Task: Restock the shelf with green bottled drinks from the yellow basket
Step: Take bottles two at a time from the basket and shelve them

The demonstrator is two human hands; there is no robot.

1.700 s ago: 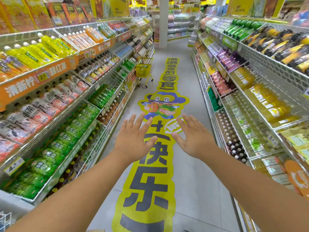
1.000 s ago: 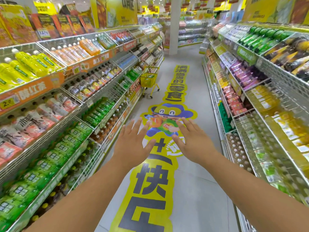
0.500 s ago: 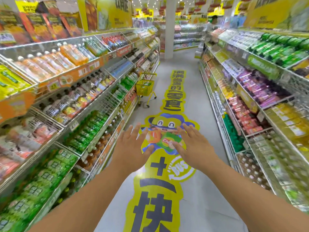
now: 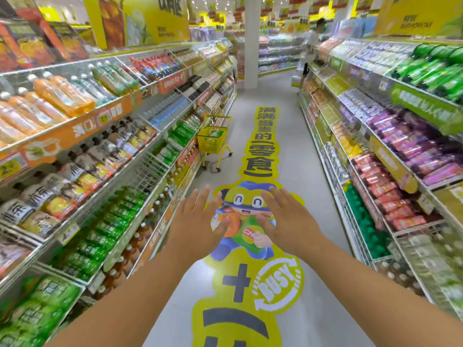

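Observation:
A yellow basket on a wheeled yellow frame stands ahead in the aisle, close to the left shelving, with green bottles showing inside it. Green bottled drinks fill a lower left shelf near me, and more lie on the shelf just left of the basket. My left hand and my right hand are stretched out in front of me, palms down, fingers straight and spread, holding nothing, well short of the basket.
Drink shelves line the left side and snack shelves the right. A yellow floor graphic runs down the grey aisle. A white pillar stands at the far end, and a person stands by the right shelving.
The view has moved forward down the aisle and the yellow basket is nearer. Both hands stay outstretched and spread, holding nothing.

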